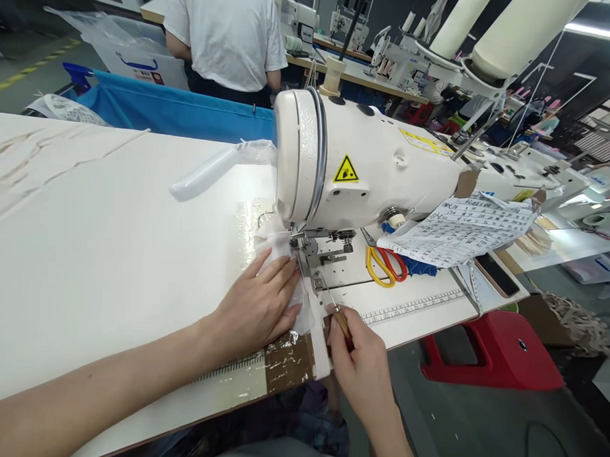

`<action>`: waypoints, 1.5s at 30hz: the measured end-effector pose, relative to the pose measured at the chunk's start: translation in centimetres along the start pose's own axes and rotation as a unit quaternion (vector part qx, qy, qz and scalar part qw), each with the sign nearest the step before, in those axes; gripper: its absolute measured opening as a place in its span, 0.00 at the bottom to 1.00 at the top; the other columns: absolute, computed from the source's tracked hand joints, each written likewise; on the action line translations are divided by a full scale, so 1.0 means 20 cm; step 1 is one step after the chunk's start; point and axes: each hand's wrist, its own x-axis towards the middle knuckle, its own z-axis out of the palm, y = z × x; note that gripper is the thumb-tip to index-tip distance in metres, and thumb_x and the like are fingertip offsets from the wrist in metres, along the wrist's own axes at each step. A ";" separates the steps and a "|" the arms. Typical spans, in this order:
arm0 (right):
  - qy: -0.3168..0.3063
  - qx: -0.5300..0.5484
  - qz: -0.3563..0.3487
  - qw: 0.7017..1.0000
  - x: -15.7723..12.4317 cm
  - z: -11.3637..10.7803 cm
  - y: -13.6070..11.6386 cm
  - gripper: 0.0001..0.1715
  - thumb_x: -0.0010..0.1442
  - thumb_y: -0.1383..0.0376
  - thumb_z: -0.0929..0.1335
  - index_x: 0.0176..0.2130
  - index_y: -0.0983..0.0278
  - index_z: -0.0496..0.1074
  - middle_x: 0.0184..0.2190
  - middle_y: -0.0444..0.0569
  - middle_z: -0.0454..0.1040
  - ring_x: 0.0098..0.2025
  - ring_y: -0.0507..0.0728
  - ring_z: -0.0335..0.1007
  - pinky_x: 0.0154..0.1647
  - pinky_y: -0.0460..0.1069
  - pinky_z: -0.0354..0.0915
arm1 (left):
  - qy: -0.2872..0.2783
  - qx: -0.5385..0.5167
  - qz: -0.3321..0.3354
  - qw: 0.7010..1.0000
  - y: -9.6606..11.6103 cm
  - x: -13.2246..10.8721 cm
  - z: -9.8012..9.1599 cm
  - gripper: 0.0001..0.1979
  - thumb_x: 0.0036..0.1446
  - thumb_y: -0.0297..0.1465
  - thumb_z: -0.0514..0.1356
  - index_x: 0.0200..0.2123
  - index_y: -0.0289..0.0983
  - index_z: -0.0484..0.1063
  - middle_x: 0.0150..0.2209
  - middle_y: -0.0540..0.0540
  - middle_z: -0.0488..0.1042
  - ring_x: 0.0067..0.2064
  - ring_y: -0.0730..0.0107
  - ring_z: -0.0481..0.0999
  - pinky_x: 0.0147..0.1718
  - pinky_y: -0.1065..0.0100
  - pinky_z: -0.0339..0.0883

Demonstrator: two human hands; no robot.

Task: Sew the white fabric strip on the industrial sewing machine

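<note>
A white sewing machine [367, 167] stands on the white table [84, 247]. A strip of white fabric [309, 318] runs from under the presser foot [304, 252] toward the table's front edge. My left hand [257, 303] lies flat on the fabric just left of the needle area, fingers spread. My right hand [360, 364] grips a thin awl with a wooden handle [338, 314], its metal tip pointing at the fabric beside the presser foot.
Yellow and red handled scissors [386, 265] lie right of the needle plate, next to a printed paper sheet [460, 227]. A red stool [495, 352] stands at lower right. A person in a white shirt [226, 32] works behind a blue bin [174, 110].
</note>
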 end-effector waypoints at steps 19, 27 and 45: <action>0.002 0.046 0.044 0.998 -0.02 -0.02 0.06 0.15 0.74 0.61 0.61 0.50 0.64 0.74 0.29 0.46 0.75 0.27 0.55 0.71 0.27 0.46 0.64 | -0.028 -0.008 0.002 1.000 0.02 -0.03 -0.01 0.23 0.67 0.29 0.47 0.58 0.25 0.71 0.59 0.34 0.70 0.61 0.52 0.66 0.65 0.50 0.54; 0.031 0.050 0.022 0.998 -0.03 0.00 0.07 0.15 0.73 0.60 0.62 0.49 0.64 0.74 0.27 0.45 0.75 0.26 0.55 0.71 0.31 0.46 0.69 | -0.028 -0.004 0.010 1.000 0.02 -0.03 0.00 0.23 0.68 0.31 0.49 0.58 0.25 0.70 0.59 0.32 0.70 0.61 0.50 0.66 0.65 0.51 0.55; 0.038 0.083 -0.128 0.988 0.02 0.07 -0.04 0.14 0.71 0.70 0.61 0.52 0.63 0.70 0.35 0.49 0.72 0.34 0.56 0.71 0.33 0.48 0.68 | -0.029 -0.007 -0.003 1.000 -0.03 0.00 0.01 0.22 0.67 0.31 0.51 0.58 0.22 0.68 0.59 0.30 0.69 0.60 0.49 0.67 0.63 0.50 0.59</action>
